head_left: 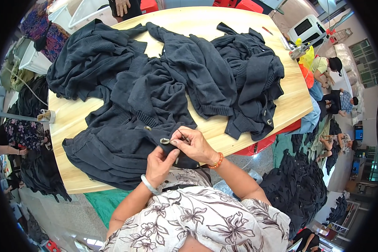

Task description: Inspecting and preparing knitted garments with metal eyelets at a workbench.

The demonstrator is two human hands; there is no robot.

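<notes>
At the near edge of the table, my left hand (pixel 158 166) is closed on the front edge of a dark knitted cardigan (pixel 109 147), thumb on top. A round pale-rimmed button (pixel 164 141) sits on the cloth just beyond that thumb. My right hand (pixel 196 147) is closed in a pinch right beside the button, its fingertips almost meeting the left ones. A thin dark line, like a thread, runs by its fingers; what the pinch holds is too small to make out. Another button (pixel 148 128) shows farther up the same cardigan.
More dark cardigans (pixel 201 71) are heaped over the pale wooden table (pixel 296 98). A small clamp-like holder (pixel 46 116) is at the left edge. Beyond the right side a large pile of dark garments (pixel 298 185) lies low. Several other people work around the room.
</notes>
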